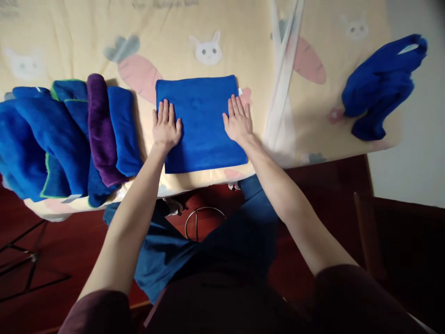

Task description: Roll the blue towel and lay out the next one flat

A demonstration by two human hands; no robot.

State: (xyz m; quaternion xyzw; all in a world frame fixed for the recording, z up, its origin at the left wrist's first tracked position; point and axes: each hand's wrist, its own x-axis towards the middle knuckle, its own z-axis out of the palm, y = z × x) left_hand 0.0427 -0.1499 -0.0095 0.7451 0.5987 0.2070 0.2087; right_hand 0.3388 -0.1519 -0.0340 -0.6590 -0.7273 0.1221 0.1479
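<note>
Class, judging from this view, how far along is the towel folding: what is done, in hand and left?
Done: a pile of folded towels lies at the left. In hand: the left hand and right hand press flat on a folded blue towel. Left: a crumpled blue towel waits at the right.

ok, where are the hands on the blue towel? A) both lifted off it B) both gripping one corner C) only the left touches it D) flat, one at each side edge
D: the left hand and right hand lie flat, fingers spread, at opposite side edges of the folded blue towel.
</note>
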